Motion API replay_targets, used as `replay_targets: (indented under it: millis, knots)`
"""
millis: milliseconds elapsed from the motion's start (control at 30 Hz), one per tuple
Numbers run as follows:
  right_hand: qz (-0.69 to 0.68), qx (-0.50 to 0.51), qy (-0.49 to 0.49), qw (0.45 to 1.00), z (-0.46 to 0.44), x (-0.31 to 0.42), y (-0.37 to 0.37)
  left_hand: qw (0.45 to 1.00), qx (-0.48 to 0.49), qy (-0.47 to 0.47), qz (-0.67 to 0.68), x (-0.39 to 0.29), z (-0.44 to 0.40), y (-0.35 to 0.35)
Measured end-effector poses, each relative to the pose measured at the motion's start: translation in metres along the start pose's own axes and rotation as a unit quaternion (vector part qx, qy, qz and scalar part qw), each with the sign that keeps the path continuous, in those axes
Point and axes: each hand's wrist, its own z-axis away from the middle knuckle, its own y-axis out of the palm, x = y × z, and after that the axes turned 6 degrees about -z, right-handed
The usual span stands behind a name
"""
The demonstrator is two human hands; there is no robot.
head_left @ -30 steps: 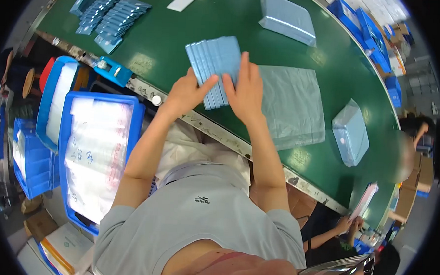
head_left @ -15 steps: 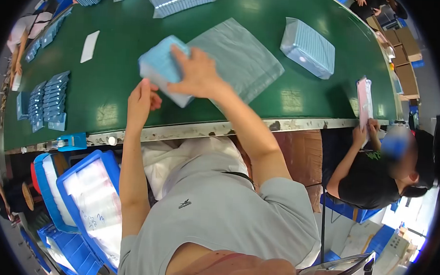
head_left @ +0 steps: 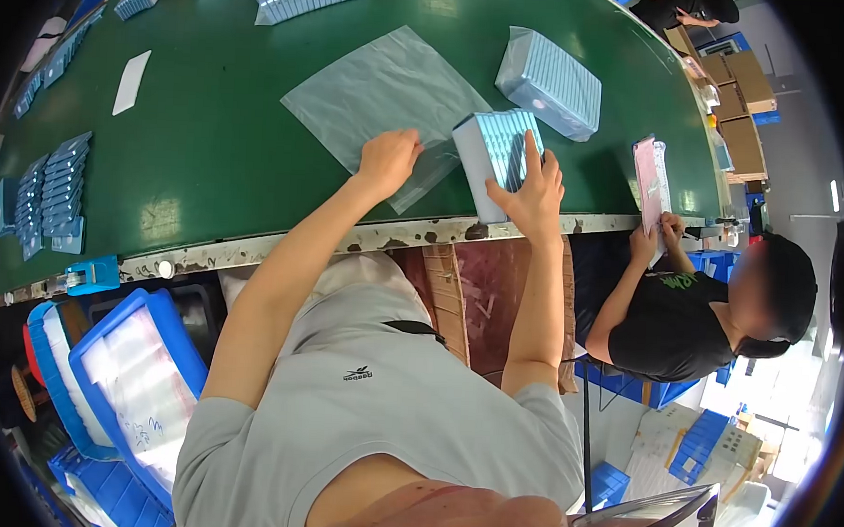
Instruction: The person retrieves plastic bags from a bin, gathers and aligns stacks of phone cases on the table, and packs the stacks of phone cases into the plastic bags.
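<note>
R hand [head_left: 535, 191] grips blue stack [head_left: 481, 153] at its right, L hand [head_left: 389, 162] (curled, can't tell grip) over clear bag [head_left: 378, 92]

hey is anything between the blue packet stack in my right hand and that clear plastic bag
Nothing visible: your right hand holds the blue packet stack beside the clear plastic bag. Your left hand is at the bag's near side, left of the stack.

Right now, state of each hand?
Left hand: closed, fingers curled; whether it grips the clear plastic bag can't be told.
Right hand: holding the stack of blue packets.
</note>
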Motion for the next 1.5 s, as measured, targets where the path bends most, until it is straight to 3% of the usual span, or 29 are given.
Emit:
replay_targets:
  millis: [67, 133, 267, 333, 400, 533, 600, 667, 733, 833, 933, 1000, 1067, 1200, 1333, 1467, 1500]
  knots:
    - [-0.024, 0.012, -0.052, 0.998, 0.007, 0.007, 0.0, 1.0, 0.005, -0.017, 0.024, 0.005, -0.009, -0.007]
    - [-0.042, 0.033, -0.097, 0.994, 0.013, 0.015, 0.005, 0.974, 0.041, -0.108, 0.194, 0.009, -0.018, -0.016]
    - [0.018, 0.059, -0.116, 0.991, 0.013, 0.029, 0.018, 0.942, 0.047, -0.164, 0.288, 0.008, -0.03, -0.043]
    - [0.017, 0.062, -0.13, 0.989, 0.008, 0.042, 0.017, 0.95, 0.037, -0.155, 0.269, -0.002, -0.031, -0.061]
    - [-0.042, 0.1, -0.115, 0.987, 0.0, 0.053, 0.021, 0.991, -0.021, -0.047, 0.127, -0.013, -0.03, -0.078]
    - [0.013, 0.052, -0.137, 0.989, -0.027, 0.065, 0.047, 0.99, -0.104, 0.083, 0.049, -0.022, -0.024, -0.097]
    - [0.003, 0.053, -0.146, 0.988, -0.044, 0.076, 0.074, 0.989, -0.105, 0.096, 0.048, -0.03, -0.015, -0.096]
    - [0.019, 0.027, -0.155, 0.987, -0.063, 0.078, 0.111, 0.972, -0.197, 0.129, -0.004, -0.033, -0.004, -0.09]
    - [0.009, -0.016, -0.17, 0.985, -0.069, 0.088, 0.11, 0.96, -0.264, 0.081, -0.048, -0.028, 0.021, -0.08]
    - [0.006, 0.053, -0.17, 0.984, -0.069, 0.1, 0.102, 0.954, -0.292, 0.011, -0.069, -0.016, 0.043, -0.063]
    - [0.008, 0.057, -0.201, 0.978, -0.073, 0.1, 0.112, 0.956, -0.268, -0.066, -0.104, -0.004, 0.053, -0.041]
    - [0.017, 0.036, -0.228, 0.973, -0.079, 0.101, 0.119, 0.984, -0.106, -0.053, -0.136, 0.015, 0.044, -0.034]
    - [0.024, 0.008, -0.254, 0.967, -0.09, 0.101, 0.125, 0.982, -0.132, -0.027, -0.129, 0.025, 0.042, -0.032]
    - [0.0, -0.039, -0.29, 0.956, -0.113, 0.111, 0.141, 0.988, -0.12, -0.034, -0.089, 0.033, 0.066, -0.084]
    - [-0.063, -0.068, -0.326, 0.941, -0.091, 0.172, 0.163, 0.978, -0.167, -0.055, -0.112, 0.044, 0.107, -0.156]
    - [-0.122, -0.055, -0.379, 0.915, -0.06, 0.25, 0.189, 0.946, -0.186, -0.132, -0.231, 0.069, 0.159, -0.211]
    - [-0.112, -0.083, -0.393, 0.909, -0.053, 0.267, 0.197, 0.945, -0.144, -0.165, -0.245, 0.078, 0.172, -0.225]
